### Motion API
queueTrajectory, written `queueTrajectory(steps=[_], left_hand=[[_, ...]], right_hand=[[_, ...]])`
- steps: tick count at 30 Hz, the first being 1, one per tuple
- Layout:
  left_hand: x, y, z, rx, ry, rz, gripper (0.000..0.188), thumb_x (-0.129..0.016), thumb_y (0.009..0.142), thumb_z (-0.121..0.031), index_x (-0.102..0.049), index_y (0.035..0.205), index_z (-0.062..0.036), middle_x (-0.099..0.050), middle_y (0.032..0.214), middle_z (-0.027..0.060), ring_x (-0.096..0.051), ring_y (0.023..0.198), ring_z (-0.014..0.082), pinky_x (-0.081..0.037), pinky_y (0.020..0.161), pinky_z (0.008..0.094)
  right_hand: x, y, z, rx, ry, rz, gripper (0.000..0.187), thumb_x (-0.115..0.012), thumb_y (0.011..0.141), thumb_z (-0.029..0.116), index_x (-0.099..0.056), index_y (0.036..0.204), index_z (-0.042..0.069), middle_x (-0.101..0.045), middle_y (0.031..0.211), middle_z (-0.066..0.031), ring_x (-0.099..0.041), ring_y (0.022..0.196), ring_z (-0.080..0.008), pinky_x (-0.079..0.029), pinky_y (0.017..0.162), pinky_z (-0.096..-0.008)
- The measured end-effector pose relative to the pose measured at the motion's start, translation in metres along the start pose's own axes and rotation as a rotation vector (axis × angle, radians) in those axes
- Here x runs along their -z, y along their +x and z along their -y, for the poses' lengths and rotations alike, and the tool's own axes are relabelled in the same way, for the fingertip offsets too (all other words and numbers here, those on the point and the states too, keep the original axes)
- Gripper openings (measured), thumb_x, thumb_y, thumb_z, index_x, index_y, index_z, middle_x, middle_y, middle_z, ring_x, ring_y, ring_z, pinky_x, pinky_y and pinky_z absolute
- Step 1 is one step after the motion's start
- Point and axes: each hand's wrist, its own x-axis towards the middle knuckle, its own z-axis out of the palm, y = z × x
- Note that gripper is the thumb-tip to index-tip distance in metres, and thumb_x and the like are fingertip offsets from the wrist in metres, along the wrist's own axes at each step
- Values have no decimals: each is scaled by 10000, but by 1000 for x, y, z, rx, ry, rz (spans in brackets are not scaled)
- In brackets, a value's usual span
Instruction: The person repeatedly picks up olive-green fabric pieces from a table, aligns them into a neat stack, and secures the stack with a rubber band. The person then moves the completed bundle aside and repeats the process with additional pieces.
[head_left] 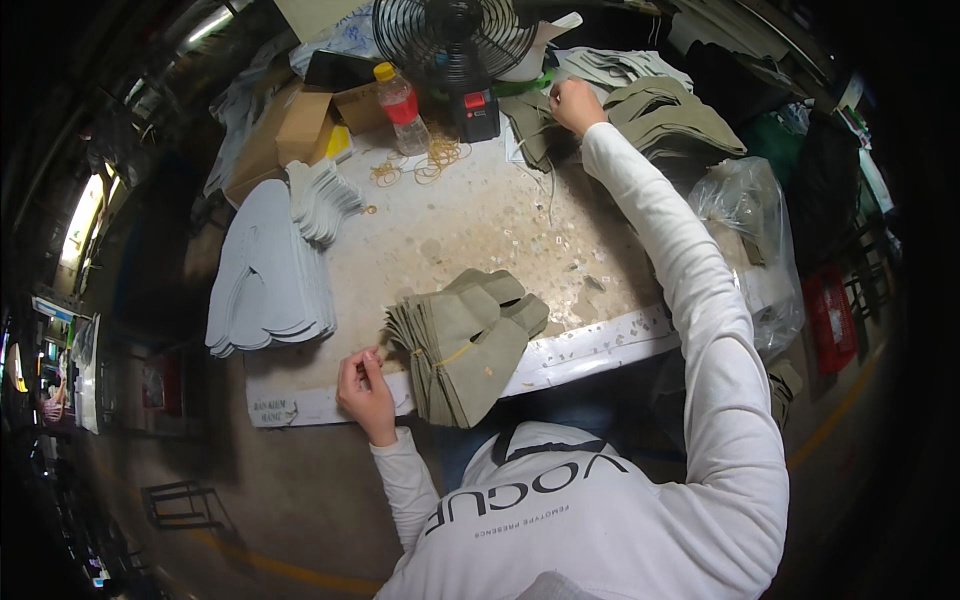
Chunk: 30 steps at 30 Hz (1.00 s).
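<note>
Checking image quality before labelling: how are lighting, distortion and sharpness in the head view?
Head view: strong fisheye bend, the white table edge strip curves and the corners go black; lighting is dim and uneven, with blown-out windows at the left rim; the olive-green bundle of cut fabric pieces is fairly sharp; the right hand by the black wire-guard fan looks softer; the left hand is clear.
</note>
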Motion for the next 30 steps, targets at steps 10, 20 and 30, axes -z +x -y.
queueTrajectory(steps=[10, 20, 30], left_hand=[[2, -8, -47, -13, -56, 51, 104, -597, 940, -55, -657, 919, 27, -669, 866, 85, -612, 724, 131, -498, 649, 257], [0, -30, -123, -76, 427, 363, 451, -801, 755, -337, -636, 1082, -74, -525, 1009, 75, -550, 901, 267, -418, 802, 398], [-23, -33, -124, 154, -304, 500, 269, -770, 768, -72, -668, 1007, -4, -547, 1311, 276, -590, 1200, 306, -503, 927, 364]], right_hand=[[120, -134, 118, 428, 448, 333, 143, -682, 845, 187, -673, 876, 48, -624, 742, -111, -637, 675, -301, -513, 638, -387], [129, -234, 188, 567, 666, 491, 156, -669, 800, 84, -671, 952, 48, -613, 896, -92, -633, 808, -304, -513, 662, -401], [121, -304, 197, 339, 381, 60, 319, -677, 708, 55, -649, 1020, -6, -606, 938, -84, -616, 795, -242, -513, 642, -321]])
